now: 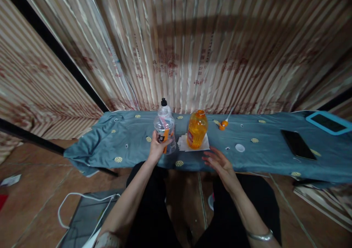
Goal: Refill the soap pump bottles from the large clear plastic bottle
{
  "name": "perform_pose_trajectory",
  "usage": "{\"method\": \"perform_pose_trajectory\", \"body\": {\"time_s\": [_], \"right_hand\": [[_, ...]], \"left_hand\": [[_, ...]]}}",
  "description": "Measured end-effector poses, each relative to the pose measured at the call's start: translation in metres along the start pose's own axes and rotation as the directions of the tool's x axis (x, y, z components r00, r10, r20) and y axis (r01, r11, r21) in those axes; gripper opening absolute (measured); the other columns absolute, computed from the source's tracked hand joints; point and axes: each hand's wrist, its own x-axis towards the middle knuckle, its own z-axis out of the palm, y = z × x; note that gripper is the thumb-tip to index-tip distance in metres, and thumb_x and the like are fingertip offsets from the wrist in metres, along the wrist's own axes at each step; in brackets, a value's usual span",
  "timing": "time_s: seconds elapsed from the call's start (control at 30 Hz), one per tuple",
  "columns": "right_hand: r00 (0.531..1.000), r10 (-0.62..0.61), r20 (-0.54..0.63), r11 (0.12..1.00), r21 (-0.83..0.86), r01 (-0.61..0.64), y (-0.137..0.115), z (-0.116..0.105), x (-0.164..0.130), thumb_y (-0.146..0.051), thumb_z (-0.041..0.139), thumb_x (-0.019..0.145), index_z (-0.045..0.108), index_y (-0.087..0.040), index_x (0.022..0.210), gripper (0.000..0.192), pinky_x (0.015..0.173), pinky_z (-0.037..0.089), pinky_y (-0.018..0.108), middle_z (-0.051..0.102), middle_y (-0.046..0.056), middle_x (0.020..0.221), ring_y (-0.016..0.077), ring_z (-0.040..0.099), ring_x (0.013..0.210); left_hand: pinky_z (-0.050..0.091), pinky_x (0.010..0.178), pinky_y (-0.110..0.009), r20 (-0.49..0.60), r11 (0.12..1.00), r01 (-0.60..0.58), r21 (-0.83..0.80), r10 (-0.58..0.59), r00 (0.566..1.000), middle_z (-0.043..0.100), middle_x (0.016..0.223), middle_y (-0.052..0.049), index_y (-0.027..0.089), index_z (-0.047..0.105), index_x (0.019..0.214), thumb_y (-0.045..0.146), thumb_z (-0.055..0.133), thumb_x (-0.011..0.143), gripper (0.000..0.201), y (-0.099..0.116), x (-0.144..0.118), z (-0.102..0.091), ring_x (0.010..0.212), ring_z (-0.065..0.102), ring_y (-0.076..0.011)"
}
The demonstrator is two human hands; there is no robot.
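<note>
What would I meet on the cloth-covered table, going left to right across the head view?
Clear bottle → orange bottle → orange pump top → small white disc → black phone → blue-framed tablet.

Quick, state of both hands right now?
Left hand: closed around the clear bottle.
Right hand: open, holding nothing, near the white paper under the orange bottle.
</note>
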Motion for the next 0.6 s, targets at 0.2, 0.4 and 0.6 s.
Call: {"method": "perform_pose_trajectory", "body": {"time_s": [0.2, 0.4, 0.6], "right_hand": [[0.992, -0.123, -0.040, 0.981, -0.158, 0.115, 0.005, -0.033, 0.040, -0.069, 0.095, 0.077, 0.070, -0.024, 0.135, 0.078, 0.096, 0.063, 0.042, 0.078, 0.009, 0.122, 0.0239, 0.077, 0.103], [0.985, -0.170, 0.016, 0.899, -0.408, 0.161, 0.011, -0.059, 0.081, -0.060, 0.083, 0.095, 0.068, -0.020, 0.136, 0.059, 0.095, 0.064, 0.045, 0.075, 0.009, 0.123, 0.0219, 0.074, 0.100], [0.978, -0.174, 0.111, 0.732, -0.650, 0.204, 0.002, -0.071, 0.106, -0.055, 0.075, 0.104, 0.066, -0.021, 0.142, 0.052, 0.098, 0.064, 0.046, 0.072, 0.010, 0.129, 0.0214, 0.073, 0.103]], "left_hand": [[0.053, 0.113, -0.042, -0.044, 1.000, 0.030, -0.001, -0.030, 0.999, 0.075, 0.126, -0.005, 0.027, 0.055, 0.120, 0.039, 0.097, 0.055, 0.079, -0.009, -0.006, -0.001, 0.117, 0.073, -0.0261], [0.050, 0.119, -0.046, -0.069, 0.997, 0.012, 0.072, -0.007, 0.998, 0.073, 0.129, -0.006, 0.027, 0.054, 0.125, 0.042, 0.098, 0.057, 0.083, -0.018, -0.007, -0.005, 0.123, 0.072, -0.0286], [0.036, 0.136, -0.054, -0.193, 0.987, -0.062, 0.147, 0.090, 0.977, 0.062, 0.152, -0.014, 0.026, 0.053, 0.137, 0.051, 0.106, 0.047, 0.108, -0.020, -0.027, -0.016, 0.154, 0.054, -0.0372]]}}
